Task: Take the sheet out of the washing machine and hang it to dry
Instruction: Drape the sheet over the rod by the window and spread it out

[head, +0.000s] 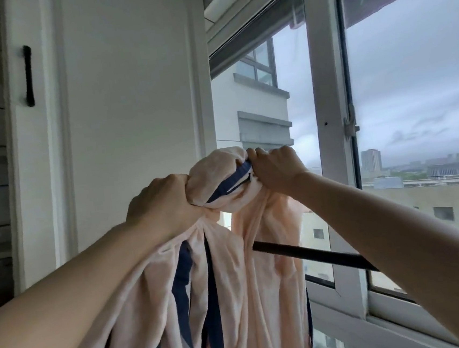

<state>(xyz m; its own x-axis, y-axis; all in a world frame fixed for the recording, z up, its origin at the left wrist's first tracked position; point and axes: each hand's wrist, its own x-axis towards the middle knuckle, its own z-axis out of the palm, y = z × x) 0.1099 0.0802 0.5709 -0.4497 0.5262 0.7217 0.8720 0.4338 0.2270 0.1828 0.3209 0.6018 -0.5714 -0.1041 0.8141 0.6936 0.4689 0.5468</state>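
Observation:
A pale pink sheet (263, 277) with dark blue stripes hangs bunched in front of me, raised to about window height. My left hand (164, 205) is clenched on the bunched fabric at its upper left. My right hand (274, 169) grips the top of the bundle by a blue edge band. Long folds fall from both hands out of view below. A dark rod (314, 255) slants behind the sheet and under my right forearm; its left end is hidden by the fabric.
A white wall panel (131, 99) stands straight ahead, with a white cabinet door and black handle (28, 76) at the left. Window frames (334, 135) fill the right side, with buildings and grey sky outside. A thin line (228, 139) crosses behind the bundle.

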